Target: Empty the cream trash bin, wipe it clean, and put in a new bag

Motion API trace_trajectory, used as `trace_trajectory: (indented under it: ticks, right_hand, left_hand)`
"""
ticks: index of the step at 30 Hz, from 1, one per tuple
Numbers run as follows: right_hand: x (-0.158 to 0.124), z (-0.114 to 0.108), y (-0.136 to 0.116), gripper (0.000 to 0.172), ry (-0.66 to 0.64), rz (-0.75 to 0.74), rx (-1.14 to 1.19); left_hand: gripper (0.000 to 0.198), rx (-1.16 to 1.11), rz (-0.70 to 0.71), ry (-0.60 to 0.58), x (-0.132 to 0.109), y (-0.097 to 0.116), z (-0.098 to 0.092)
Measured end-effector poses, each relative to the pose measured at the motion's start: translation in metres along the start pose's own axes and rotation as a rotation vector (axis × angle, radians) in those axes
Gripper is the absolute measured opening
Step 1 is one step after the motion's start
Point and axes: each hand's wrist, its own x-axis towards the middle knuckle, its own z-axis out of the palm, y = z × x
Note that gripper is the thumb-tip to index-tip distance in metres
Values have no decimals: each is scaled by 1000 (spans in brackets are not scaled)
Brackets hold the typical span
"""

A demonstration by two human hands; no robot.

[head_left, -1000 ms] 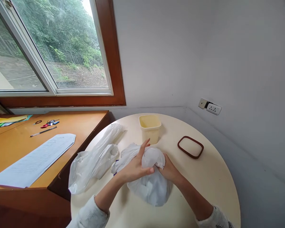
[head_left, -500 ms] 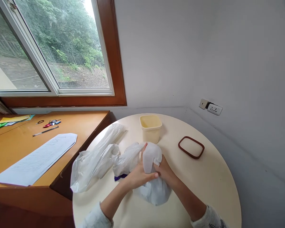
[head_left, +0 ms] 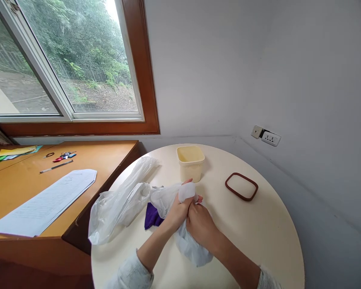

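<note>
Both hands grip a white plastic bag (head_left: 192, 249) over the round table. My left hand (head_left: 179, 210) is closed round its gathered upper part, and a white flap sticks up over the thumb side. Pressed against it, my right hand (head_left: 201, 224) is curled on the same bag, its fingers partly hidden. The lower part of the bag hangs bulging below the hands; what is in it I cannot see. Left of the left hand spreads more crumpled white plastic (head_left: 164, 198), with a purple cloth-like piece (head_left: 152, 216) showing beneath it. Just beyond the hands stands a cream plastic container (head_left: 191, 166), open at the top.
A brown rounded rectangular ring (head_left: 242, 196) lies on the right of the round table (head_left: 258, 241). Clear plastic bags (head_left: 117, 208) lie on its left. On the wooden desk (head_left: 108, 154) are papers (head_left: 48, 204), a pen (head_left: 56, 166) and keys (head_left: 65, 155).
My hands have drawn together on the bag, the right hand now curled against the left. The white flap looks smaller. More of the purple piece shows at the left.
</note>
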Motion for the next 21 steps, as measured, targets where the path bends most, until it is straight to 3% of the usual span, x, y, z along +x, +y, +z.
trace_trajectory:
  ticks: [2, 5, 8, 11, 13, 15, 17, 19, 21]
  right_hand:
    - [-6, -10, -7, 30, 14, -51, -42]
    - [-13, -28, -8, 20, 50, -128, 84]
    - [-13, -48, 5, 21, 212, -117, 226]
    - [-5, -69, 22, 24, 360, -143, 263]
    - [4, -80, 29, 49, 261, -199, 248]
    - [14, -84, 30, 76, 42, -261, 225]
    - [24, -79, 27, 90, -163, -321, 213]
    - [33, -69, 22, 76, -270, -375, 223]
    - [41, -60, 20, 37, -307, -386, 260]
  left_hand:
    - [53, -3, 9, -2, 2, 5, -3]
    - [58, 25, 45, -16, 2, 15, -9]
    - [62, 66, 122, -17, -1, 25, -15]
    - [68, -6, 96, -168, -5, 31, -20]
    - [68, -51, -1, -307, -8, 33, -23]
    - [68, -67, -103, -415, -11, 33, -25]
    - [65, -74, -163, -465, -12, 33, -25]
    - [62, -79, -195, -482, -14, 33, -25]
    - [62, -88, -214, -503, -15, 32, -29]
